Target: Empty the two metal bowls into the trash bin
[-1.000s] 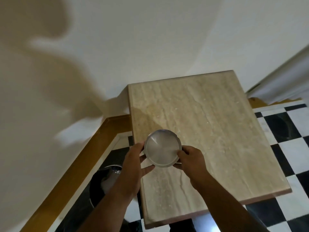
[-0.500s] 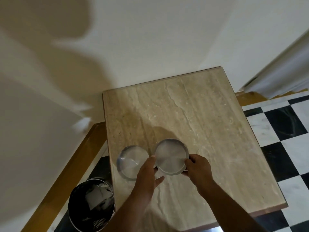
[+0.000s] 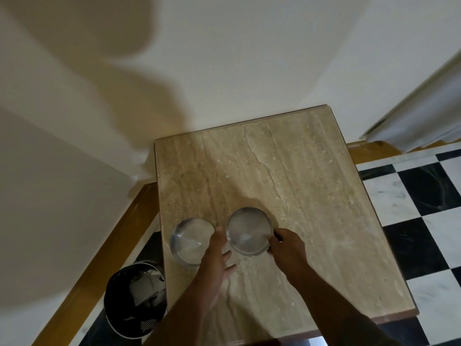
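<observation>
Two round shiny metal bowls sit side by side near the middle of the frame. The left bowl looks empty. The right bowl looks empty too. The round black trash bin stands at the lower left, with scraps inside.

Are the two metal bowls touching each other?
Apart. The head view shows bare table and the left hand between the left bowl and right bowl.

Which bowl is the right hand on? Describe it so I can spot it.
Find the marble table in the corner. Two metal bowls sit near its front left. It is the right bowl, farther from the bin, with the right hand at its rim.
</observation>
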{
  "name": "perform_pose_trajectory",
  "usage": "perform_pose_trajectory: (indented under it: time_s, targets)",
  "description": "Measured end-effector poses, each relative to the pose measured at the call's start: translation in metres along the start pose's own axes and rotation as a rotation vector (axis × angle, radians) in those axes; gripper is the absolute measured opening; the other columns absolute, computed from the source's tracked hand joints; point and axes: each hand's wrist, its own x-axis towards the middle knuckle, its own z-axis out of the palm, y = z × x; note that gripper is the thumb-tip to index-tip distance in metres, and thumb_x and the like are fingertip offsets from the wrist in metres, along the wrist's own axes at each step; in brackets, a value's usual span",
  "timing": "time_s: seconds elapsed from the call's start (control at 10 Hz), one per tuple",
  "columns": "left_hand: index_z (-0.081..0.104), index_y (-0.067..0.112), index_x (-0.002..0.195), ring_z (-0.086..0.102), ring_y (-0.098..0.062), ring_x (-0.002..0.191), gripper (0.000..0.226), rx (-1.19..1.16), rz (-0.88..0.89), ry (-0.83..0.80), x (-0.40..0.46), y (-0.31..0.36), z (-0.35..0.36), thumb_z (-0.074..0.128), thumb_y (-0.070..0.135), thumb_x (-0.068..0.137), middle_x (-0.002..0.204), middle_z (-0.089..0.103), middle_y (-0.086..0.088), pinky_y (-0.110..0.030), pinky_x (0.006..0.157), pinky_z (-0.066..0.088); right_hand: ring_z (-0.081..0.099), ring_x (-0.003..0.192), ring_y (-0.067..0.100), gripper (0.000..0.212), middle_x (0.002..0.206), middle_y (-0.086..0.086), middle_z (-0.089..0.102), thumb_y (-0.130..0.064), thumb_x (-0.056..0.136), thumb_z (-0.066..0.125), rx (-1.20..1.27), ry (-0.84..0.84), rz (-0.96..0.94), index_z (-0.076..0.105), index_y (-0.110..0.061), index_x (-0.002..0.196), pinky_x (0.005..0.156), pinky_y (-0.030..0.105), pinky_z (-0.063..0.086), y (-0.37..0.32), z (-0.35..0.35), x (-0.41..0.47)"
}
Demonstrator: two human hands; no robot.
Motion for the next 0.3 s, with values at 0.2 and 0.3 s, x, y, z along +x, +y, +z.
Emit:
perform_pose_trajectory:
  time_s: [0.2, 0.3]
  targets:
    - [0.04, 0.015, 0.153, 0.046, -0.031, 0.138, 0.066, 0.115, -0.023, 0.068, -0.045, 0.02, -0.015, 0.047, 0.051, 0.098, 0.157, 0.043, -0.01, -0.043, 0.098, 0.045, 0.066, 0.092, 0.019, 0.032, 0.107, 0.007, 0.069, -0.021, 0.093, 0.062, -0.044, 0.02, -0.09, 0.065, -0.007, 0.121, 0.075, 0.023, 0.052, -0.025, -0.022, -0.045]
    - [0.049, 0.015, 0.146, 0.052, -0.021, 0.121, 0.059, 0.128, 0.082, 0.166, -0.085, 0.044, -0.026, 0.044, 0.052, 0.1, 0.14, 0.053, -0.006, -0.034, 0.097, 0.043, 0.065, 0.098, 0.018, 0.037, 0.114, 0.007, 0.069, -0.027, 0.088, 0.066, -0.099, 0.002, -0.2, 0.066, -0.009, 0.121, 0.065, 0.011, 0.04, -0.06, -0.033, -0.086]
